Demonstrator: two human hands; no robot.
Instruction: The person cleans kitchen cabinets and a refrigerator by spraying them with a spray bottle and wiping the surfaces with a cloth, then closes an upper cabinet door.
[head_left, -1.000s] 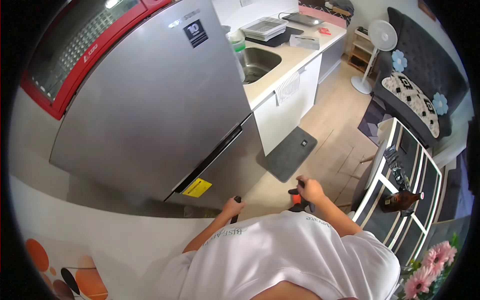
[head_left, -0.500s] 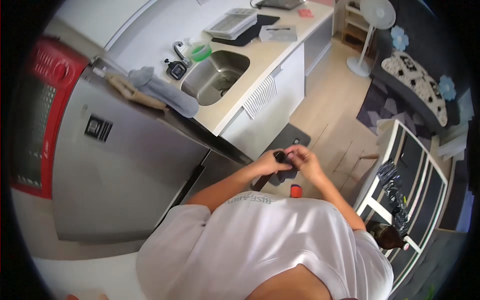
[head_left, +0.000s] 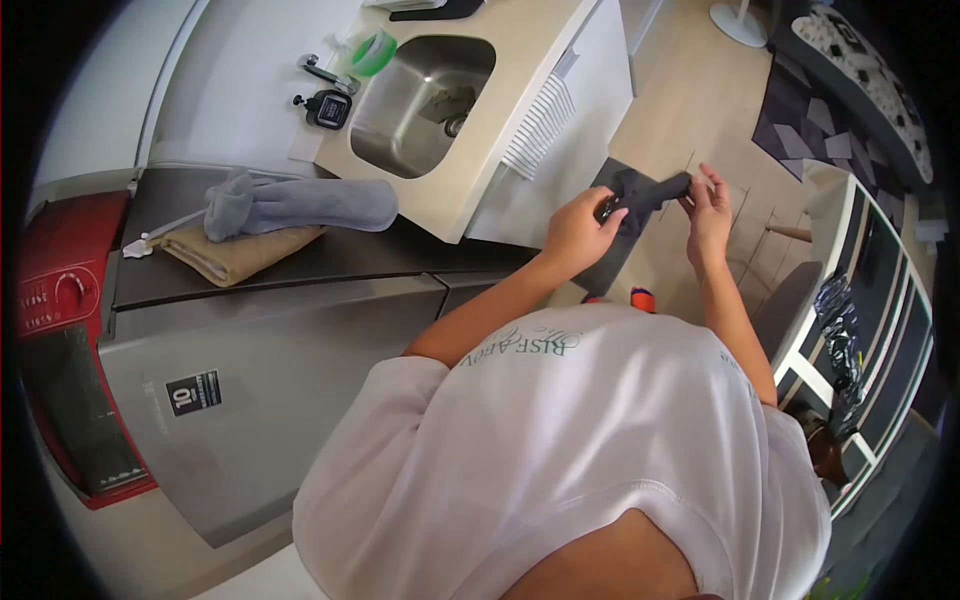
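the view has swung toward the sink, so the flat dark top of the silver metal refrigerator (head_left: 290,385) now shows. the person's hands, close together half a second ago, have spread apart, and a long dark grey fabric bundle with a black end (head_left: 655,193) (it looks like a folded umbrella) stretches between them, above the floor, so its whole length is now being handled. the left hand (head_left: 583,235) is curled firmly around the black end; the right hand (head_left: 708,218) is at the other end, fingers partly extended, and i cannot tell whether they pinch it.

around this, a cream countertop (head_left: 462,200) holds a rectangular stainless steel sink (head_left: 405,120). at right is a black-and-white striped table (head_left: 812,374); a rounded grey chair back (head_left: 795,305) sits beside the right forearm. on the refrigerator, a rolled grey plush towel (head_left: 320,205) lies against a folded tan cloth (head_left: 240,258). a white striped hand towel (head_left: 540,125) hangs near the left hand. nothing visible comes between the hands except the bundle.
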